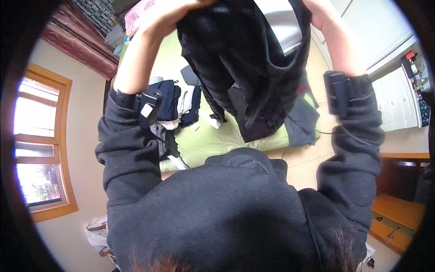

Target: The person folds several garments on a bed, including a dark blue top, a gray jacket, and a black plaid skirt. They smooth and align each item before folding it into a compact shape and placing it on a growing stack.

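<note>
Above the bed [217, 138], both hands' fingers [179, 13] pinch a hanging black garment [249, 68].

Green bed [213, 140]: folded clothes pile [174, 106], grey garment [301, 120].

A garment [253, 68] hangs between raised hands above a bed [213, 140], folded clothes [174, 104] left.
</note>
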{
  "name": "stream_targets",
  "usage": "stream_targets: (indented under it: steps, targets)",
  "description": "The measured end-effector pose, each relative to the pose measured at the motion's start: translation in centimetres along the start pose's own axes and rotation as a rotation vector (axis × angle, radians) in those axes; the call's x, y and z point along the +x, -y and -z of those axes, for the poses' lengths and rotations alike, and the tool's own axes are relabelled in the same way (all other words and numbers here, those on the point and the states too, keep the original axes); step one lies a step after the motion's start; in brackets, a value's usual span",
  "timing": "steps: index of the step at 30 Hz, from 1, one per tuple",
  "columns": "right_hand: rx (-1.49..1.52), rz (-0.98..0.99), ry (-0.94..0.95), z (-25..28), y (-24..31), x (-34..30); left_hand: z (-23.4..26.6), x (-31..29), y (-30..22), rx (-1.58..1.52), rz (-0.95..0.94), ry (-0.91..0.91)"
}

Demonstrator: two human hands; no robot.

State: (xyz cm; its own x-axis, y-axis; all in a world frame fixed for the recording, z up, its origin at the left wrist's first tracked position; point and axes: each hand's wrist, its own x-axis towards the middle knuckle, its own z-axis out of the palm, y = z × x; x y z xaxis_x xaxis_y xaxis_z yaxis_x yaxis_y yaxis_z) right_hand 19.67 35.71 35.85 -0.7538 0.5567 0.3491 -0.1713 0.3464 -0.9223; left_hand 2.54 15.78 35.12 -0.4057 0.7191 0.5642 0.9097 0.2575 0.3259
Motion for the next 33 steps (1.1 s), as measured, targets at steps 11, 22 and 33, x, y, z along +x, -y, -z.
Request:
stream_targets:
  steps: [11,22,33]
  targets:
    - [-0.538,0.038,0.294,-1.8,-7.9,-3.3,-6.2,-3.1,5.1,-0.52,0.075,0.458]
    - [0.446,-0.282,0.332,-4.1,-13.7,-4.9,-7.7,-8.5,9.1,-0.928,0.269,0.75]
    - [0.341,-0.602,0.266,-4.4,-18.6,-4.9,-11.4,-10.8,13.0,-1.244,0.612,0.675]
